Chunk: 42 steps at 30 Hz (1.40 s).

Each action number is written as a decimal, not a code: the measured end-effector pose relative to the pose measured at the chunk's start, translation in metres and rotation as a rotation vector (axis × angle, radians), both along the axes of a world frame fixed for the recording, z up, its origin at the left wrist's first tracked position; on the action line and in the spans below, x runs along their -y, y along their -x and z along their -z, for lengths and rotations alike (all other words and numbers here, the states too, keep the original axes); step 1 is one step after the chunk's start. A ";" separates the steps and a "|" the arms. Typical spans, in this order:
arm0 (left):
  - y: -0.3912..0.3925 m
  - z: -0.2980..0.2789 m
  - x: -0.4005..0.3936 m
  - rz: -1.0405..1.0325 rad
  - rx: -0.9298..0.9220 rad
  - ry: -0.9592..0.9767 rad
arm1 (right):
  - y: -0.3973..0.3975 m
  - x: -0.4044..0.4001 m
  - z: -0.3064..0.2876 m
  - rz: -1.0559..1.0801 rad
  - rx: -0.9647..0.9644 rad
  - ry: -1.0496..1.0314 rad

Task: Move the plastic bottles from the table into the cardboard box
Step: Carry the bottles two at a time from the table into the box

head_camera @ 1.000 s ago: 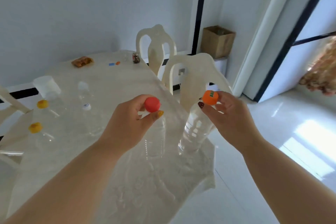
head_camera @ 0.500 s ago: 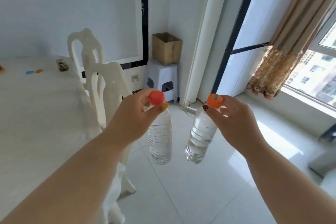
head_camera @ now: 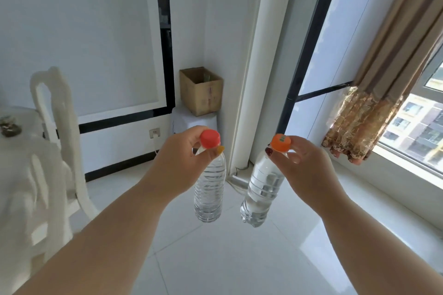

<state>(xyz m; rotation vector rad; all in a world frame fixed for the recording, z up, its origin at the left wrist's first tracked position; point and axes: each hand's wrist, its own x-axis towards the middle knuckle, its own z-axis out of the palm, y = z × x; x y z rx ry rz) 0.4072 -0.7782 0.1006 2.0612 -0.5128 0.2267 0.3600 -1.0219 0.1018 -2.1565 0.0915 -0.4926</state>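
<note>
My left hand [head_camera: 178, 163] grips a clear plastic bottle with a red cap [head_camera: 209, 189] by its neck, so the bottle hangs above the floor. My right hand [head_camera: 304, 170] holds a second clear bottle with an orange cap [head_camera: 262, 193] the same way, tilted slightly. An open brown cardboard box [head_camera: 201, 91] stands ahead on a white stool [head_camera: 182, 122] in the corner of the room, beyond both bottles. The table [head_camera: 14, 151] is at the far left edge, mostly out of view.
Two white chairs [head_camera: 57, 141] stand at the left beside the table. A white pillar and a dark-framed glass door rise right of the box. A tan curtain [head_camera: 374, 108] hangs at the window on the right. White tiled floor lies ahead.
My view has swung right, away from the table, and both bottles have left the tabletop and travelled with my hands. The cardboard box now looks nearer and more central.
</note>
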 end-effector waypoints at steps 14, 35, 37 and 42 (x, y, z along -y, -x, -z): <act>-0.303 -0.014 0.086 -0.134 -0.017 -0.027 | -0.342 0.087 -0.015 -0.161 0.012 -0.034; -0.804 -0.025 0.098 -0.362 -0.002 0.034 | -0.890 0.069 -0.021 -0.287 0.082 0.009; -0.855 -0.024 0.089 -0.339 -0.014 0.037 | -0.938 0.057 -0.018 -0.265 0.067 -0.009; -0.967 -0.003 0.073 -0.342 -0.052 -0.005 | -1.043 0.029 0.002 -0.255 0.034 -0.050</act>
